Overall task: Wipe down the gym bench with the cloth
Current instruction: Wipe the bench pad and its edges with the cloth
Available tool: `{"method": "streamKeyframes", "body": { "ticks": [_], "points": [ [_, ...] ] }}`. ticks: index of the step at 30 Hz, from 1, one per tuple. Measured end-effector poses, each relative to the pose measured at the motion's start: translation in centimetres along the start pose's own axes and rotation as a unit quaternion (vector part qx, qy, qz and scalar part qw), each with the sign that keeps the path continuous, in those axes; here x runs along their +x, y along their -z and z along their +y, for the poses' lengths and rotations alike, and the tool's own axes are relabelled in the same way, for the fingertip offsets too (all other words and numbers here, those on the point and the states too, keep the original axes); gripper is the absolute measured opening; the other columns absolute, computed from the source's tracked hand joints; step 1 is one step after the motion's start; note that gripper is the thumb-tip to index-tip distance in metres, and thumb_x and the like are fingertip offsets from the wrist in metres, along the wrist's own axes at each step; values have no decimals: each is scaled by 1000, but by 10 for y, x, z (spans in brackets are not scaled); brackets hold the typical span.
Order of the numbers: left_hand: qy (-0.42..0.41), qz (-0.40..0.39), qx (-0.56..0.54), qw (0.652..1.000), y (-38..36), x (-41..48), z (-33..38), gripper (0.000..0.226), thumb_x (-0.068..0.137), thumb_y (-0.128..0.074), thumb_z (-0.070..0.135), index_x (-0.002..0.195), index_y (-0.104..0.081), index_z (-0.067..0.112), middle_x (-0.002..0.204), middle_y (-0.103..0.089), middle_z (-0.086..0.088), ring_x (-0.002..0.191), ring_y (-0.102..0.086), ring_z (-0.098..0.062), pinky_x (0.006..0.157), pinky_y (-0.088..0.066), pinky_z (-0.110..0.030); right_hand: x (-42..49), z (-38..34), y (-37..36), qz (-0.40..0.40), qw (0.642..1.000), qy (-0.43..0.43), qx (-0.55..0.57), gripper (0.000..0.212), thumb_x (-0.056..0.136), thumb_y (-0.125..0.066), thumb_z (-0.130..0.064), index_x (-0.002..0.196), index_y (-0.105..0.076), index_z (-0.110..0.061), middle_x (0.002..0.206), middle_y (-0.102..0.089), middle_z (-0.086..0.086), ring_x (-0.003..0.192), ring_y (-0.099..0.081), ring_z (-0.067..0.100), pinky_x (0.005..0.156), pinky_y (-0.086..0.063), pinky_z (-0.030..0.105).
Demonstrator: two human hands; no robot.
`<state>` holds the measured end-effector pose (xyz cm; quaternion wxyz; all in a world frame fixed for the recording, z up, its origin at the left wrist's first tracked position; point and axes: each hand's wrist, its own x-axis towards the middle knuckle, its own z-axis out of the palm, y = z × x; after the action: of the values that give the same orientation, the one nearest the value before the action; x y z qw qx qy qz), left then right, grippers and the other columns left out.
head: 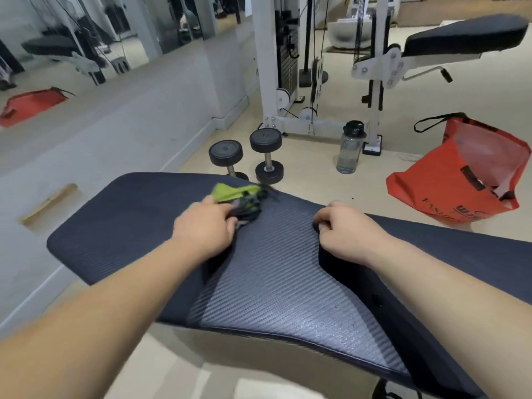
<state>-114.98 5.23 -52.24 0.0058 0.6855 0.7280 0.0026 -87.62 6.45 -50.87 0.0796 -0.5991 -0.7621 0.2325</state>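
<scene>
A dark padded gym bench [273, 277] with a ribbed, carbon-pattern middle fills the lower half of the head view. A green and dark patterned cloth [241, 197] lies bunched on its far edge. My left hand [207, 226] presses on the near part of the cloth, fingers curled over it; the cloth looks motion-blurred. My right hand [345, 228] rests on the bench to the right, fingers curled at a seam of the padding, holding no cloth.
Two black dumbbells [247, 156] lie on the floor just beyond the bench. A clear water bottle [349, 148] stands beside a white cable machine [276, 67]. An orange bag [460, 174] sits at right. Another bench [460, 38] is far right; a mirror wall [86, 53] is left.
</scene>
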Motion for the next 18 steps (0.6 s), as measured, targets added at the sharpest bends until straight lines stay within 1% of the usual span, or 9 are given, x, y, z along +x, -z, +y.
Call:
{"method": "streamKeyframes", "body": {
  "ticks": [1,3,6,9,11,13,15,16,18],
  "points": [
    [46,-3,-15,999,-2,2,-4,43,99,-43,51,137,-57,38,125,-56,-7,114,-56,-35,90,-52,-43,0,-2,0,-3,1000,9,-2,32,93,-47,-21,111,-73,-22,119,-61,2,118,-55,26,103,-48,42],
    [47,4,-51,998,-5,-13,3,44,99,-44,50,140,-56,35,125,-55,-8,114,-55,-36,90,-50,-43,-1,-6,-1,-13,1000,25,-8,31,95,-48,-23,112,-73,-21,121,-62,2,118,-57,26,103,-48,42],
    [-111,19,-65,991,-6,-72,15,48,94,-41,58,137,-56,40,116,-56,0,107,-59,-29,86,-55,-43,1,-12,-5,-25,999,35,-16,30,95,-48,-25,109,-74,-21,120,-62,2,115,-58,26,100,-50,43],
    [-220,-42,-89,971,5,-93,-3,51,91,-36,63,138,-51,48,113,-55,11,106,-60,-17,83,-56,-39,4,-14,-10,-27,998,38,-42,31,95,-48,-26,110,-75,-22,121,-58,2,121,-54,26,103,-49,42],
    [-166,-24,-42,985,0,-79,-19,50,92,-35,62,137,-52,48,115,-56,8,108,-60,-21,83,-56,-40,4,-15,-10,-28,998,33,-49,32,95,-48,-27,112,-74,-23,120,-56,-1,122,-51,25,104,-47,43],
    [0,10,-35,999,-3,-62,-17,46,96,-40,55,136,-57,37,120,-56,-2,110,-60,-31,87,-55,-44,4,-15,-10,-32,998,31,-50,31,95,-49,-28,114,-74,-23,119,-54,-2,124,-50,24,105,-46,44],
    [72,15,-25,997,-8,-59,6,42,99,-43,49,131,-56,27,121,-52,-7,110,-55,-34,87,-53,-45,4,-16,-11,-37,997,33,-57,31,96,-49,-28,114,-74,-22,118,-54,-2,124,-49,24,107,-45,43],
    [47,13,-20,999,-9,-66,20,41,99,-42,50,130,-54,27,121,-50,-6,110,-54,-33,86,-52,-45,5,-17,-11,-39,997,33,-63,30,96,-49,-29,112,-74,-22,116,-53,-2,124,-50,25,107,-45,43],
    [-91,6,-38,995,-8,-93,34,45,97,-39,56,135,-49,35,120,-49,0,109,-54,-27,85,-55,-43,6,-20,-11,-39,997,27,-67,30,95,-49,-31,108,-74,-22,110,-50,-4,122,-51,26,105,-46,43]
  ]
}}
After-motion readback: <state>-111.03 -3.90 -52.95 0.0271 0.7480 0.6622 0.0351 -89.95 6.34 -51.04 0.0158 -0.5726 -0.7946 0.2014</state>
